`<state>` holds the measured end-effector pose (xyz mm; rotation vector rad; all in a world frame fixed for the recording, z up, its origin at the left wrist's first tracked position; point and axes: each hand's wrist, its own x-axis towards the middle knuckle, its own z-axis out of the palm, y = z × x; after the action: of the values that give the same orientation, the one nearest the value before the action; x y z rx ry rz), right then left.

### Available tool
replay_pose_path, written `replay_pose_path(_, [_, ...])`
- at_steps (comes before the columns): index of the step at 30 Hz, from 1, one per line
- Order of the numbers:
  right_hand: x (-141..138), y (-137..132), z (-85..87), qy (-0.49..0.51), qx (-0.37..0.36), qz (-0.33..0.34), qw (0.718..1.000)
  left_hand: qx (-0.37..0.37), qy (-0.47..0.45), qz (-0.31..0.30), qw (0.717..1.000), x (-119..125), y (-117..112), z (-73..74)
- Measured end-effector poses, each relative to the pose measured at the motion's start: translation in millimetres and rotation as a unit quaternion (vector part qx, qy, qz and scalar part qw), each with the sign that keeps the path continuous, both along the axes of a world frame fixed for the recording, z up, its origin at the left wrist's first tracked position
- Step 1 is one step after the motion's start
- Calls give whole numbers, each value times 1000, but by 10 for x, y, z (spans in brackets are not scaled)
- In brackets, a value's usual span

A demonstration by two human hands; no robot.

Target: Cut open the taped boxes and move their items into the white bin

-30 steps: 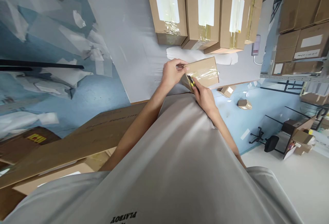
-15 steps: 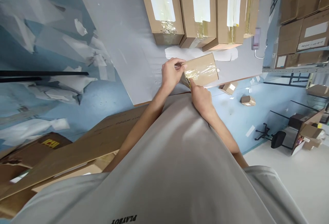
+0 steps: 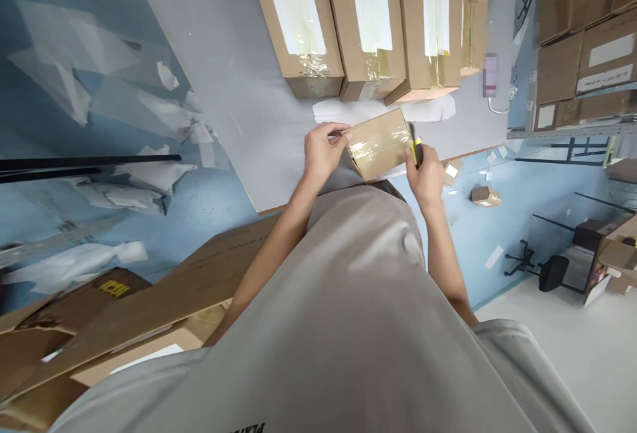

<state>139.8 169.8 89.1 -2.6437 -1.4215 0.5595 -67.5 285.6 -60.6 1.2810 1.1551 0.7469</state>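
A small cardboard box [image 3: 381,144] with shiny clear tape across its top lies at the near edge of the grey table, slightly turned. My left hand [image 3: 322,149] grips its left end, thumb on the top edge and fingers behind. My right hand [image 3: 426,173] is closed around a black and yellow utility knife [image 3: 417,149] at the box's right end. The knife points away from me, beside the box's right edge; whether its blade touches the cardboard I cannot tell. Behind the box lies a white paper sheet [image 3: 432,110].
Several taped cartons with white labels [image 3: 372,12] stand in a row at the table's [image 3: 223,75] back. A large open carton [image 3: 209,260] is at my left. Small boxes [image 3: 485,196] lie on the blue floor to the right, near an office chair [image 3: 552,272]. Stacked cartons [image 3: 560,68] fill the far right.
My right hand has moved from the box's near left corner to its right end, where the knife now shows clearly. My left hand stays on the left end; the box has shifted slightly left.
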Motion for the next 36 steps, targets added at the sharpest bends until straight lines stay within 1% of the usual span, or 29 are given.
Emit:
replay_pose_path(1, [124,21,-69,2,1,-37,999,1,6,-1,1000,-4,16,0])
replay_pose_path(2, [221,26,-137,25,-6,-65,998,4,13,-2,1000,-11,32,5])
replay_pose_path(4, [322,-11,-255,87,-13,-100,991,13,32,-9,999,-27,62,42])
replay_pose_path(6, [319,-89,-334,128,0,-114,985,37,67,-19,997,-24,78,119])
replay_pose_path(8, [265,-166,-371,133,17,-121,984,91,113,-36,989,38,66,235])
replay_pose_path(10, [211,-211,-372,135,24,-123,983,166,144,-76,972,178,13,366])
replay_pose_path(12, [181,-219,-349,137,26,-119,983,233,146,-142,951,377,-77,476])
replay_pose_path(14, [168,-202,-311,129,25,-104,986,271,132,-212,930,579,-181,537])
replay_pose_path(16, [156,-175,-269,108,18,-79,991,285,124,-259,915,725,-269,546])
replay_pose_path(17, [147,-160,-250,95,12,-63,993,285,123,-273,910,766,-299,536])
replay_pose_path(19, [123,-130,-214,68,-8,-30,997,283,125,-283,908,791,-333,504])
replay_pose_path(22, [84,-83,-170,39,-58,5,998,283,129,-283,907,758,-337,468])
replay_pose_path(25, [67,-33,-138,24,-99,11,995,285,129,-283,907,736,-330,458])
replay_pose_path(29, [63,19,-88,13,-133,-2,991,287,125,-278,908,745,-333,458])
replay_pose_path(36, [-21,46,50,7,-138,-3,990,280,118,-270,914,751,-333,444])
